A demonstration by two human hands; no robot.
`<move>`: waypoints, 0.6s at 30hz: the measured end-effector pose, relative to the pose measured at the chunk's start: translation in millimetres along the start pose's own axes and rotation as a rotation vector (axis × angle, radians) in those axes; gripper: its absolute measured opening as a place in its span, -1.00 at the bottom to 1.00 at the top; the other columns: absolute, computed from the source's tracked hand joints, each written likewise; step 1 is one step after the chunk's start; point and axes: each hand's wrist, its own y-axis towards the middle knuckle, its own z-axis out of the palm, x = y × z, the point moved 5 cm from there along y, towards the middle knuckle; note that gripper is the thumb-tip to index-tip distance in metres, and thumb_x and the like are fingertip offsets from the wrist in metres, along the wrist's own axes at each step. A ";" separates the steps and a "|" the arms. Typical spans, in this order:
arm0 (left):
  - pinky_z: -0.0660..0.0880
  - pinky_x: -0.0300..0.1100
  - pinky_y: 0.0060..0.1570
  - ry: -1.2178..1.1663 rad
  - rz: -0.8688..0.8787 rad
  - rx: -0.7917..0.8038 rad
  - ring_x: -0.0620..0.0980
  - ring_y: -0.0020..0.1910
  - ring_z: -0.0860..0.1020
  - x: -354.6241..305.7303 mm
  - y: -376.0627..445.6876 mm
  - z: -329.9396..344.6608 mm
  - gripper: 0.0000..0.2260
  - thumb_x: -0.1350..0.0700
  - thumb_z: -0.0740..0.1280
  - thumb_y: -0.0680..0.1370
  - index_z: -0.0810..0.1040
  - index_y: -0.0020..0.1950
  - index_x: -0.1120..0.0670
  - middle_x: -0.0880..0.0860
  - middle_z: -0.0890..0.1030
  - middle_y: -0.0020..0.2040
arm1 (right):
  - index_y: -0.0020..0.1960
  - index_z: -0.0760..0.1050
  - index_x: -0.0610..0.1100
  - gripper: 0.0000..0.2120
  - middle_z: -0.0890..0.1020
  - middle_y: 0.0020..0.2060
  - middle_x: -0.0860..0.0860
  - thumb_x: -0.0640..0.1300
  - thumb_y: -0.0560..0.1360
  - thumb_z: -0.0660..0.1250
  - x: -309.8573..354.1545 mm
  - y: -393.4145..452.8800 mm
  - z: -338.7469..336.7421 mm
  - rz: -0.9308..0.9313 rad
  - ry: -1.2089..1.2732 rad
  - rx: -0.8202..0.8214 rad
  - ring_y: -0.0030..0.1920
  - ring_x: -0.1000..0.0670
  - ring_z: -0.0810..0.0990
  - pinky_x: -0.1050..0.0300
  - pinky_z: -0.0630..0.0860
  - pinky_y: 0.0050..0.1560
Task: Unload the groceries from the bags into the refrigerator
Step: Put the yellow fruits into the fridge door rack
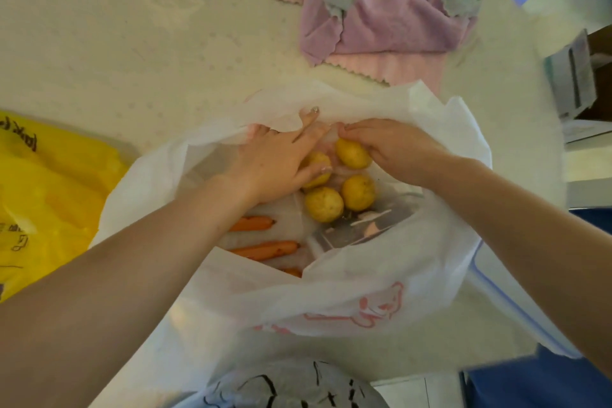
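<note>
- White plastic bag (381, 291): the landmark, mouth spread wide on the cream tablecloth (116, 43). Thin, floppy film, no stiffness; prob light itself and slides on the cloth, so lifting by a wall would likely tip the load.
- Yellow bag (49, 202): just left of the white bag, crumpled, contents hidden.
- Carrots (265, 248): inside the white bag, near-left part. Firm, long; prob easy to grab at mid-length.
- Lemons (324, 205): four yellow round fruits (lemons, I think) inside the white bag, far-centre, seemingly in a thin clear inner bag. Firm, smallish, roll easily; best taken together by the gathered inner film, or cupped one by one.
- Left hand (275, 162): in the bag, fingers straight, lying over one lemon, tips at the far rim.
- Right hand (394, 146): in the bag, fingertips curled, pinching film at the farthest lemon.
</note>
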 end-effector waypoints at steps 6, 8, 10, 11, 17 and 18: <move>0.52 0.03 0.04 -0.054 0.264 -0.221 0.15 0.22 0.51 -21.1 -24.6 1.1 -0.56 -0.04 0.21 0.54 0.45 0.33 0.17 0.16 0.49 0.31 | 0.44 0.27 0.02 -0.47 0.32 0.41 0.00 -0.01 0.51 0.32 -0.1 -8.4 6.6 -0.090 -0.173 0.045 0.37 -0.05 0.33 0.05 0.30 0.30; 0.51 0.01 0.08 -0.094 0.253 -0.218 0.17 0.21 0.51 -23.6 -26.8 8.1 -0.63 0.07 0.25 0.53 0.49 0.30 0.18 0.18 0.50 0.29 | 0.46 0.23 0.02 -0.44 0.29 0.43 -0.01 0.00 0.51 0.31 0.0 -6.7 9.3 -0.069 -0.197 0.073 0.39 -0.06 0.30 0.04 0.29 0.31; 0.54 0.02 0.05 -0.101 0.216 -0.205 0.20 0.20 0.50 -24.9 -25.7 11.8 -0.63 0.14 0.28 0.51 0.48 0.30 0.17 0.20 0.49 0.29 | 0.47 0.20 0.03 -0.43 0.28 0.44 -0.02 0.00 0.51 0.30 1.4 -4.4 9.9 -0.057 -0.201 0.076 0.39 -0.06 0.29 0.03 0.29 0.31; 0.56 0.03 -0.01 -0.103 0.192 -0.198 0.22 0.19 0.50 -25.2 -24.7 12.4 -0.62 0.16 0.30 0.50 0.47 0.31 0.17 0.22 0.48 0.29 | 0.47 0.20 0.03 -0.43 0.27 0.44 -0.01 0.00 0.52 0.30 2.0 -3.6 10.1 -0.051 -0.205 0.083 0.39 -0.06 0.29 0.03 0.30 0.30; 0.57 0.04 -0.13 -0.139 0.116 -0.201 0.25 0.16 0.50 -27.8 -27.3 10.8 -0.55 0.26 0.42 0.43 0.44 0.31 0.14 0.24 0.46 0.29 | 0.45 0.26 0.01 -0.47 0.29 0.41 -0.04 -0.07 0.51 0.31 9.1 -7.3 7.5 -0.043 -0.185 0.053 0.36 -0.09 0.32 0.00 0.35 0.24; 0.57 0.04 -0.14 -0.147 0.117 -0.214 0.26 0.15 0.51 -27.9 -30.2 8.4 -0.55 0.27 0.42 0.44 0.43 0.30 0.14 0.24 0.47 0.29 | 0.44 0.28 0.00 -0.48 0.30 0.40 -0.06 -0.08 0.51 0.32 11.7 -9.8 3.6 -0.046 -0.176 0.025 0.35 -0.10 0.33 0.01 0.34 0.23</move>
